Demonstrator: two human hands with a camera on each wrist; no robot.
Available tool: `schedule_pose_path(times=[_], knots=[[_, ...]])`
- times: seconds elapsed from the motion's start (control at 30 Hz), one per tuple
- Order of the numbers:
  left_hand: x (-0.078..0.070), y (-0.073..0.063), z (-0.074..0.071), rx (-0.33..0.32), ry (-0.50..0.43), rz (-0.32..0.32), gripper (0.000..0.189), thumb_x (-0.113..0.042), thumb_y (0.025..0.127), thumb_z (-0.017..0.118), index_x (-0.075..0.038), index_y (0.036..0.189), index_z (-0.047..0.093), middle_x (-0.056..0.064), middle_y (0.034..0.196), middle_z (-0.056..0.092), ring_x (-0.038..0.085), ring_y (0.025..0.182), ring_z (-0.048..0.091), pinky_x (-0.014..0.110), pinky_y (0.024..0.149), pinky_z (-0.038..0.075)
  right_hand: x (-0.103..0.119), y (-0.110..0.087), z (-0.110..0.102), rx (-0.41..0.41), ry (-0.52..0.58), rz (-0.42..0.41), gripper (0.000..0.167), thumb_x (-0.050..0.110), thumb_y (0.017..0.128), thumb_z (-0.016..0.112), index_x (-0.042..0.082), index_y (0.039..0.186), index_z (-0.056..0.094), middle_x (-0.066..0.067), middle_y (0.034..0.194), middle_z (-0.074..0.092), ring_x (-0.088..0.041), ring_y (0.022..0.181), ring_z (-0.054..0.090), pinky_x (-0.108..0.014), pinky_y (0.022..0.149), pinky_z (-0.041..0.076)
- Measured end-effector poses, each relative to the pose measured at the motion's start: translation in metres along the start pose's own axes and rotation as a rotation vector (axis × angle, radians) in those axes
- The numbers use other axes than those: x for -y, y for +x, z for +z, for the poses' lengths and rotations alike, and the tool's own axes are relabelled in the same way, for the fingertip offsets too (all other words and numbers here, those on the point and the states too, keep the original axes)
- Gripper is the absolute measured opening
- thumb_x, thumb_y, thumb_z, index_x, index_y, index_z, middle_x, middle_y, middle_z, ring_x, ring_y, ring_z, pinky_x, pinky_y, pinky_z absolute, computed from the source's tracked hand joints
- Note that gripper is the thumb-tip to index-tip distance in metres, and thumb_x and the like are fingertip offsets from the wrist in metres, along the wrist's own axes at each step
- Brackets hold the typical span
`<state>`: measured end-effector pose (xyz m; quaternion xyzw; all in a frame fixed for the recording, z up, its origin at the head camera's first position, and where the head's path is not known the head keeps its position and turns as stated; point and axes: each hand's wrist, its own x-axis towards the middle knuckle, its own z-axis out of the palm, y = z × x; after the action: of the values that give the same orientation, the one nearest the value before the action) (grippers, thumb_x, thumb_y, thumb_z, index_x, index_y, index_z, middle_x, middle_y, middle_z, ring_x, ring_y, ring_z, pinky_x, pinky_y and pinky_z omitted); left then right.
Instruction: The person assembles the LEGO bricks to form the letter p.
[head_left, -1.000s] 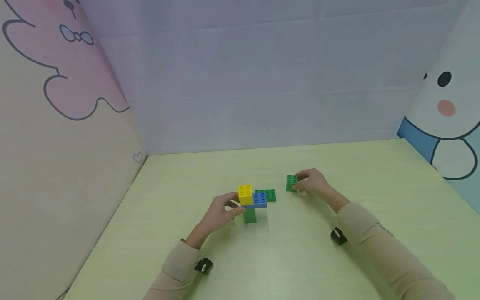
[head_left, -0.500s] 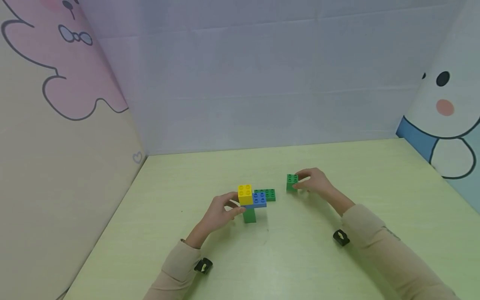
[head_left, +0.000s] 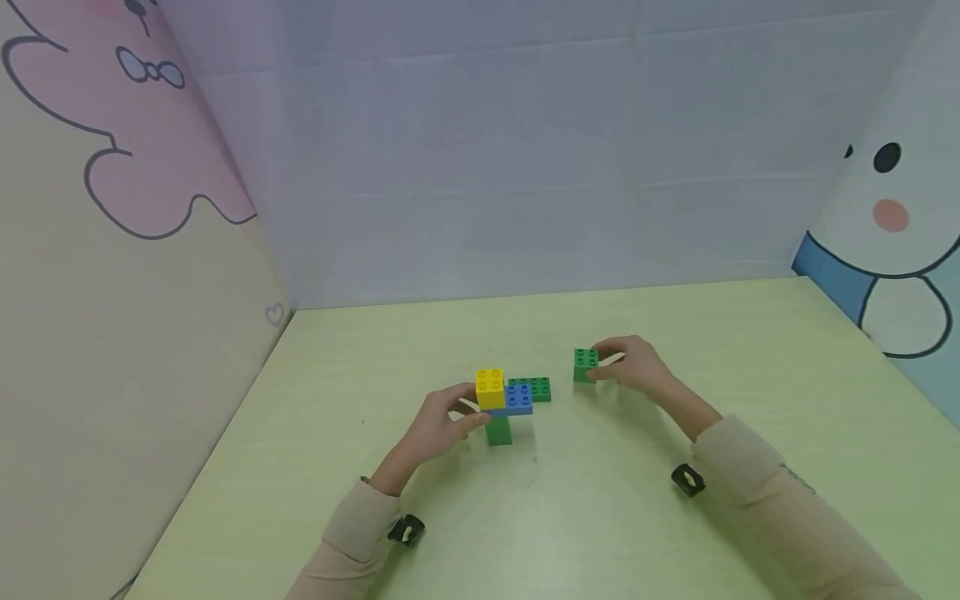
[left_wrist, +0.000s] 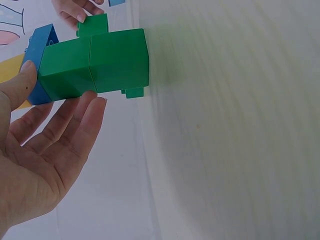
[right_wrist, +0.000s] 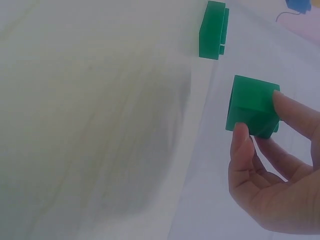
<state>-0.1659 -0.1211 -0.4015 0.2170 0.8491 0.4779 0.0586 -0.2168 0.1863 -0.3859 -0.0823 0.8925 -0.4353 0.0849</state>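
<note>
My left hand (head_left: 435, 429) holds an upright stack of toy building bricks at its upper part. A yellow brick (head_left: 490, 389) tops it, set on one end of a blue brick (head_left: 519, 401). Beneath the blue are two green bricks (left_wrist: 92, 62), one above the other in the left wrist view. My right hand (head_left: 633, 365) pinches a square green brick (head_left: 584, 367), studs up, between thumb and fingers; its plain side shows in the right wrist view (right_wrist: 252, 102). Behind the stack lies a longer green brick (head_left: 540, 389), partly hidden by the blue one.
All the bricks are over a pale yellow-green table (head_left: 570, 517). A white cloth wall (head_left: 480, 183) rises at its back edge, with cartoon-printed panels at left and right. Black clips (head_left: 407, 531) show below both sleeves.
The right wrist and sleeve have swung a little to the right, and the square green brick has shifted very slightly the same way. The left hand and its stack stay put.
</note>
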Motion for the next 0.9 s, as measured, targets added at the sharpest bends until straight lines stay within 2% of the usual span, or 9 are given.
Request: schedule_pose_path(times=[0.27, 0.63, 0.9], knots=[[0.002, 0.0, 0.0, 0.007, 0.026, -0.004, 0.035, -0.016, 0.085, 0.064, -0.006, 0.118, 0.057, 0.01, 0.104, 0.061, 0.024, 0.084, 0.061, 0.024, 0.056, 0.052, 0.007, -0.009, 0.001, -0.008, -0.01, -0.038, 0.047, 0.016, 0.079, 0.07, -0.006, 0.118, 0.055, -0.022, 0.11, 0.058, -0.029, 0.087, 0.06, -0.037, 0.07, 0.05], [0.003, 0.002, 0.0, 0.008, 0.022, 0.015, 0.034, -0.015, 0.086, 0.064, -0.006, 0.118, 0.057, 0.01, 0.103, 0.061, 0.023, 0.083, 0.061, 0.025, 0.056, 0.052, 0.011, -0.017, 0.001, -0.018, 0.002, -0.085, 0.047, 0.016, 0.079, 0.07, -0.005, 0.118, 0.055, -0.021, 0.107, 0.059, -0.027, 0.085, 0.061, -0.036, 0.068, 0.051], [0.004, 0.002, 0.001, 0.006, 0.022, 0.005, 0.035, -0.014, 0.085, 0.064, -0.006, 0.118, 0.057, 0.009, 0.103, 0.061, 0.023, 0.084, 0.061, 0.025, 0.056, 0.052, 0.014, -0.022, 0.003, -0.018, 0.011, -0.102, 0.047, 0.017, 0.08, 0.07, -0.004, 0.119, 0.055, -0.02, 0.107, 0.058, -0.026, 0.085, 0.061, -0.036, 0.068, 0.051]])
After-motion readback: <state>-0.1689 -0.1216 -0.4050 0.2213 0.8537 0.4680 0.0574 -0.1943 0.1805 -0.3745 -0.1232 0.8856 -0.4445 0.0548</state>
